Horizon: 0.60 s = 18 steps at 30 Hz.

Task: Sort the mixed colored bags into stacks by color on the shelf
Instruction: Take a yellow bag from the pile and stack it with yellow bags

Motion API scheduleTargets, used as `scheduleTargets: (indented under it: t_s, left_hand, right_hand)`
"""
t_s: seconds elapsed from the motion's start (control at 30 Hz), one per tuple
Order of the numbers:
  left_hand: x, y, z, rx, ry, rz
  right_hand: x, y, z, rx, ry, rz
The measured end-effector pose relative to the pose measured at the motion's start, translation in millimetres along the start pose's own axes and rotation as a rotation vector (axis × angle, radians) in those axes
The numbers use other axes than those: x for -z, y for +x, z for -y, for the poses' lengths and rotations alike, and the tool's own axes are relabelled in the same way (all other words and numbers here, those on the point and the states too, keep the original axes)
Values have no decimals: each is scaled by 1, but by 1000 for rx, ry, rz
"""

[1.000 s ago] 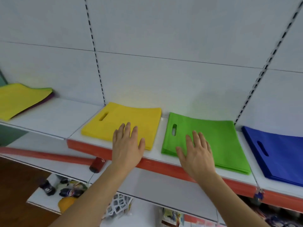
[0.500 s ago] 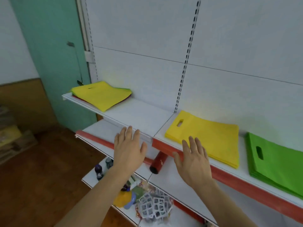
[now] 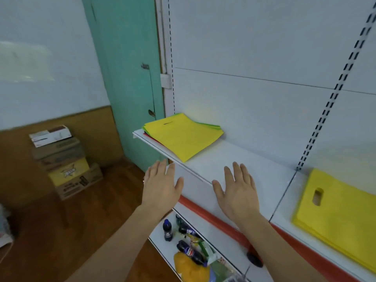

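While both hands hang empty in front of the shelf, the scene breaks down like this:

Mixed pile: the mixed stack lies at the far left end of the upper shelf, a yellow bag on top with green edges showing along its back and a red edge at its left, so it appears to be the part not yet sorted.

Pile heading: it sits skewed to the shelf, one corner poking over the front edge and its long axis running diagonally from the back left toward the front; the handle slot is at the back-left end.

Sorted yellow stack: the yellow stack lies on the next shelf section to the right, near its left edge, handle cut-out toward the back wall and long axis running front to back, likely parked there as the home for yellows.

Left hand: the left hand hovers before the shelf's front edge, fingers straight and together, holding nothing.

Right hand: the right hand floats over the bare middle of the shelf, fingers extended, thumb out, holding nothing.

Why so placed: both palms face down and point toward the mixed pile, probably readying to lift its top yellow bag.

Below: bottles and packets crowd the lower shelf.
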<state>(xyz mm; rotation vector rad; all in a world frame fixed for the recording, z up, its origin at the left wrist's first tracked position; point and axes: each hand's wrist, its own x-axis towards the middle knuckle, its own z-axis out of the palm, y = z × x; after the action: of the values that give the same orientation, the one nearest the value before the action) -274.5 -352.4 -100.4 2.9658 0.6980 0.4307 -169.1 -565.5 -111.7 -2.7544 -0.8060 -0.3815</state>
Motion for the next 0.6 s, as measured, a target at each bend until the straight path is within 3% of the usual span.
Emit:
scheduleTargets:
  t_s: [0.33, 0.6]
  left_hand:
    - [-23, 103, 62, 16, 17, 1]
    - [-54, 199, 116, -115, -5, 41]
  right_hand:
    - [-50, 102, 45, 25, -20, 44]
    - [-84, 166, 93, -38, -62, 41]
